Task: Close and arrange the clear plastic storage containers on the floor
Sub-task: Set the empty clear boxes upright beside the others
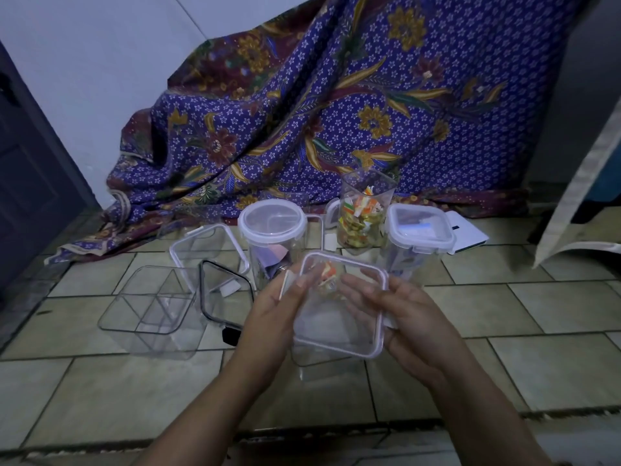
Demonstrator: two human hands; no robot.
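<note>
Left hand (285, 297) and right hand (400, 307) raised, fingers (356, 287) curled inward

A single wide-angle view was taken from the wearer's head, aimed forward and down. The left hand (279, 307) and right hand (400, 317) were seen close beneath the lens, forearms entering from the bottom edge. The tiled floor (504, 364) filled the lower half; farther off, a patterned cloth (336, 112) and wall closed the top. Edges were bent by the lens.
</note>
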